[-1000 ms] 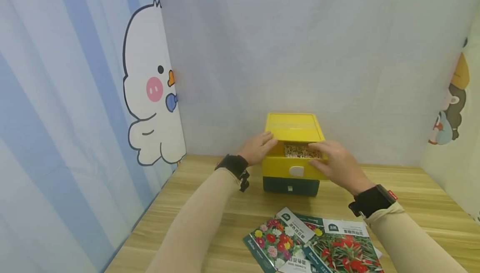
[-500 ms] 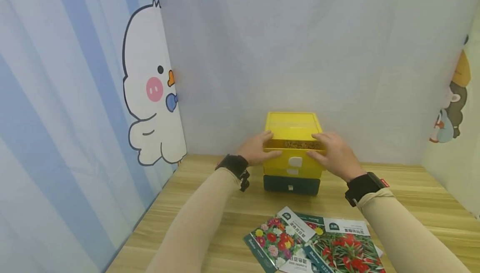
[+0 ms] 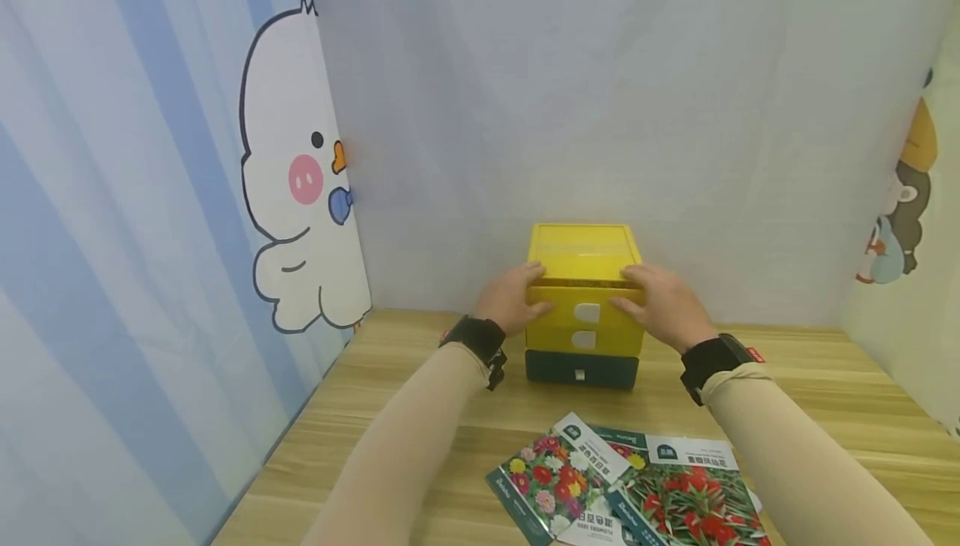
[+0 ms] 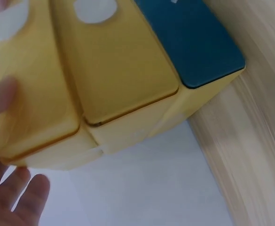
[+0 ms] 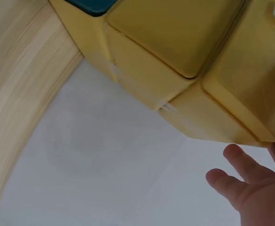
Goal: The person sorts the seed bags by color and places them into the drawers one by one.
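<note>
A small drawer cabinet [image 3: 585,247], yellow on top, stands at the back of the table. Its top yellow drawer [image 3: 568,299] is pushed nearly all the way in, with a thin dark gap under the lid edge. Below come a second yellow drawer [image 3: 618,341] and a dark green one [image 3: 551,369]. My left hand [image 3: 508,300] lies at the cabinet's left upper corner, thumb against the top drawer's front. On the other side my right hand [image 3: 669,303] mirrors it, thumb at the drawer front. Fingers [image 5: 240,162] extend loosely along the side in the right wrist view.
Several flower seed packets, among them one with mixed blooms [image 3: 551,479] and one with red flowers [image 3: 693,496], lie overlapping on the wooden table [image 3: 450,463] in front of the cabinet. A pale cloth backdrop [image 3: 450,154] hangs close behind it.
The top drawer, with beige grain-like bits inside, has slid back into the cabinet, hiding its contents. My right hand has shifted left; my left thumb has come onto the drawer front.
</note>
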The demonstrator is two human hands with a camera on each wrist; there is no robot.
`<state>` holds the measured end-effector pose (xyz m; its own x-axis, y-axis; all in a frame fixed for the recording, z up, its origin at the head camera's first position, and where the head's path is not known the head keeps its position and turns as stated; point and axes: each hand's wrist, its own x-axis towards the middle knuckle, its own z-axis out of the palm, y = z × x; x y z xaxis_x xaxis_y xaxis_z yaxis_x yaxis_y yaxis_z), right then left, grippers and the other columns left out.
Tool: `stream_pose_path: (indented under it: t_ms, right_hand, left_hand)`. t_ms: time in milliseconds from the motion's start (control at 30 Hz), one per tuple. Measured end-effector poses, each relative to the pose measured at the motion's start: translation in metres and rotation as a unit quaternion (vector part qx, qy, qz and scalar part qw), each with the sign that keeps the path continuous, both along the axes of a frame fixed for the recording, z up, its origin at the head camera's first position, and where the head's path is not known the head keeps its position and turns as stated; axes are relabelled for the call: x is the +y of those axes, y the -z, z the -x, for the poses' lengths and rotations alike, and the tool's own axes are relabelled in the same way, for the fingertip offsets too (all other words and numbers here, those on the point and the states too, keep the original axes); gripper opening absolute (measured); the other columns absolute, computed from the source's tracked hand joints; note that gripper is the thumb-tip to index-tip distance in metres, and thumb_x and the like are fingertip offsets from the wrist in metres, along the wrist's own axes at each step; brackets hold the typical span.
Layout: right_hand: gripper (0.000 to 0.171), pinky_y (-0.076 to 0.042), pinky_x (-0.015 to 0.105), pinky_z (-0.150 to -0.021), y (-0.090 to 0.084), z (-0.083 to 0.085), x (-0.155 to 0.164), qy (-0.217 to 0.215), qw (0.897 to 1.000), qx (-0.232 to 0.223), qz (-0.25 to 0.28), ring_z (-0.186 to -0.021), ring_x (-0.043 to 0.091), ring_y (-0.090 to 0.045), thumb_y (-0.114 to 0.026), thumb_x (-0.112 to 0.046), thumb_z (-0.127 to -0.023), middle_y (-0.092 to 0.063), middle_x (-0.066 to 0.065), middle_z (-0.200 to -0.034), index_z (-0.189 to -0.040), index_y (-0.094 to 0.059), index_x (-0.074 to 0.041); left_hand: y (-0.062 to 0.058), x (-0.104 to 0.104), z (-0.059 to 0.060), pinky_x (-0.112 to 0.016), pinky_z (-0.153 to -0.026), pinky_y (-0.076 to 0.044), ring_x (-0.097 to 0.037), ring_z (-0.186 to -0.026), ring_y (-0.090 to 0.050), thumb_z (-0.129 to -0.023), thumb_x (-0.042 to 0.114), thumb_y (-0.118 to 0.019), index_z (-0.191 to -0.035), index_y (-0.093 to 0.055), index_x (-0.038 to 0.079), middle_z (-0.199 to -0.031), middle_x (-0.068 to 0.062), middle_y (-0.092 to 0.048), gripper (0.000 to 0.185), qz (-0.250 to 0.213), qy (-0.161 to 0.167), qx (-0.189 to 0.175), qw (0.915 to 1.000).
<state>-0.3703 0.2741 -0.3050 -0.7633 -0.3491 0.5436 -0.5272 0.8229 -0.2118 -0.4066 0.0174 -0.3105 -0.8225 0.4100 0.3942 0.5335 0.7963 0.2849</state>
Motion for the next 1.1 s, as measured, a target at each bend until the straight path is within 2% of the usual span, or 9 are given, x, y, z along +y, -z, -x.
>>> stream_pose_path:
  t_ms: [167,400,633,733,900,1100]
  right_hand:
    - [0.046,-0.043,0.052,-0.097,0.005,0.004,0.000,-0.003,1.000,0.010,0.007,-0.115,0.040,-0.053,-0.074,-0.019,-0.086,-0.059,0.023,-0.123,-0.123,-0.059,0.004]
    - [0.042,-0.047,0.052,-0.090,0.003,0.005,-0.002,0.004,1.000,0.028,0.009,-0.107,0.038,-0.057,-0.075,-0.016,-0.084,-0.061,0.020,-0.117,-0.118,-0.061,0.003]
    - [0.038,-0.050,0.050,-0.085,0.004,0.007,-0.002,0.008,0.999,0.043,0.009,-0.102,0.037,-0.060,-0.077,-0.014,-0.082,-0.064,0.018,-0.112,-0.113,-0.063,0.001]
    - [0.038,-0.050,0.051,-0.086,0.006,0.008,0.000,0.014,0.999,0.045,0.009,-0.106,0.038,-0.059,-0.078,-0.013,-0.081,-0.062,0.020,-0.118,-0.113,-0.062,0.001]
    - [0.039,-0.050,0.052,-0.087,0.010,0.009,0.003,0.022,0.999,0.045,0.009,-0.108,0.040,-0.059,-0.078,-0.013,-0.080,-0.061,0.022,-0.122,-0.113,-0.062,0.000]
    - [0.038,-0.052,0.048,-0.079,0.011,0.011,0.002,0.026,0.999,0.046,0.008,-0.093,0.034,-0.063,-0.079,-0.013,-0.080,-0.066,0.016,-0.108,-0.111,-0.061,-0.002]
  left_hand:
    - [0.004,0.003,-0.001,-0.032,-0.109,-0.036,-0.018,-0.129,-0.049,-0.084,0.031,-0.076,-0.132,-0.058,0.013,-0.140,-0.001,-0.053,0.054,-0.012,-0.020,0.044,0.9987]
    - [0.008,0.005,0.004,-0.030,-0.108,-0.036,-0.018,-0.125,-0.051,-0.080,0.025,-0.080,-0.126,-0.061,0.013,-0.134,-0.001,-0.058,0.050,-0.021,-0.023,0.088,0.9957]
    - [0.011,0.008,0.009,-0.029,-0.101,-0.044,-0.016,-0.115,-0.057,-0.079,0.023,-0.081,-0.121,-0.062,0.014,-0.123,0.001,-0.063,0.047,-0.015,-0.042,0.103,0.9937]
    - [0.012,0.010,0.009,-0.030,-0.099,-0.045,-0.017,-0.112,-0.058,-0.079,0.022,-0.081,-0.120,-0.063,0.014,-0.120,0.001,-0.064,0.046,-0.007,-0.044,0.112,0.9926]
    - [0.011,0.012,0.009,-0.030,-0.102,-0.042,-0.019,-0.115,-0.056,-0.079,0.021,-0.080,-0.124,-0.063,0.013,-0.124,0.000,-0.062,0.049,0.017,-0.036,0.123,0.9916]
    - [0.008,0.013,0.008,-0.030,-0.106,-0.039,-0.020,-0.120,-0.052,-0.080,0.020,-0.080,-0.126,-0.062,0.011,-0.128,-0.002,-0.059,0.051,0.024,-0.029,0.116,0.9925]
